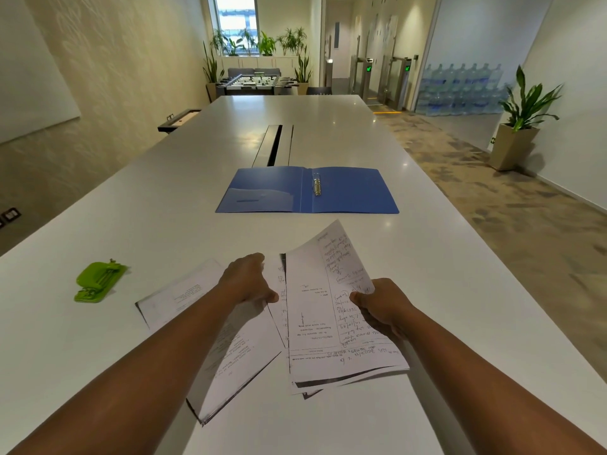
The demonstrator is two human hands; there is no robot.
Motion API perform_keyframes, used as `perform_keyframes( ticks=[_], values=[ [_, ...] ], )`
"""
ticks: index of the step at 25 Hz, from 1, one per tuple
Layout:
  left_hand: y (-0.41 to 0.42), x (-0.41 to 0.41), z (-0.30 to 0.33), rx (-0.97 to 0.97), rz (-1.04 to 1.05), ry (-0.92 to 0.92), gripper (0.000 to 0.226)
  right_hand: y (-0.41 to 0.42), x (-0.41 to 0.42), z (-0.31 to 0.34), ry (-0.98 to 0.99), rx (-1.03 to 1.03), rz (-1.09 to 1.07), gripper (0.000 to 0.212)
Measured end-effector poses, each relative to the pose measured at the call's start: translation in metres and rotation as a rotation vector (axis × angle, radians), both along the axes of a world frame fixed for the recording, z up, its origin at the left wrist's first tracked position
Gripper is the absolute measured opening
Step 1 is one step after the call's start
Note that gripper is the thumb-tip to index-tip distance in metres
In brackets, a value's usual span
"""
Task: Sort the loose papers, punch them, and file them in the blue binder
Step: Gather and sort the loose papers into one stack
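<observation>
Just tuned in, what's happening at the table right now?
A person is sorting papers. The right hand grips a printed sheet lifted off the table, and the left hand holds more papers. The blue binder lies open and empty; the green hole punch sits untouched.

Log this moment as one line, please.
stage: sorting | right hand: holds sheet | left hand: on papers | binder: open | punch: untouched

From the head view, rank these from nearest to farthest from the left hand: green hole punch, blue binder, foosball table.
Measured from the left hand:
1. Green hole punch, on the table to the hand's left.
2. Blue binder, lying open ahead, mid-table.
3. Foosball table, beyond the table's far end, by the plants.
</observation>
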State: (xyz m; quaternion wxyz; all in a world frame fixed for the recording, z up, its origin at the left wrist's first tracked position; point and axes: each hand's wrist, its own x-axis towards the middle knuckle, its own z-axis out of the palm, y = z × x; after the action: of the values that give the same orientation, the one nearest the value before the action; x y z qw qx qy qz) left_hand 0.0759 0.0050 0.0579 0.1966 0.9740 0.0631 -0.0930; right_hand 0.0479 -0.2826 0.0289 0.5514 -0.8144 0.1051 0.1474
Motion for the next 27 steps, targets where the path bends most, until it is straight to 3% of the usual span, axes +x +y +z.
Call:
perform_keyframes(
  ticks=[2, 7, 9, 11, 13, 15, 23, 27],
  values=[
    [-0.004, 0.0, -0.003, -0.215, 0.057, -0.027, 0.105, 0.0, 0.001, -0.001, -0.002, 0.013, -0.008, 0.01],
    [-0.014, -0.005, -0.01, -0.766, 0.392, -0.181, 0.114, -0.003, 0.003, -0.005, 0.001, 0.051, -0.025, 0.009],
    [-0.019, -0.007, -0.012, -0.961, 0.538, -0.149, 0.105, -0.004, 0.003, -0.007, 0.001, 0.072, -0.032, 0.012],
    [-0.022, -0.009, -0.016, -1.055, 0.547, -0.11, 0.074, -0.004, 0.002, -0.007, 0.01, 0.104, -0.049, 0.009],
    [-0.026, -0.012, -0.019, -1.028, 0.48, -0.104, 0.031, -0.005, 0.001, -0.006, 0.007, 0.119, -0.059, 0.003],
    [-0.029, -0.016, -0.02, -0.947, 0.423, -0.138, 0.012, -0.006, 0.0, -0.005, 0.002, 0.137, -0.064, 0.003],
    [-0.035, -0.013, 0.001, -0.836, 0.445, -0.315, 0.018, -0.013, -0.004, 0.004, -0.036, 0.3, -0.09, 0.03],
    [-0.022, -0.003, 0.033, -0.8, 0.406, -0.44, 0.017, -0.016, -0.003, 0.009, -0.071, 0.292, -0.106, 0.032]
  ],
)
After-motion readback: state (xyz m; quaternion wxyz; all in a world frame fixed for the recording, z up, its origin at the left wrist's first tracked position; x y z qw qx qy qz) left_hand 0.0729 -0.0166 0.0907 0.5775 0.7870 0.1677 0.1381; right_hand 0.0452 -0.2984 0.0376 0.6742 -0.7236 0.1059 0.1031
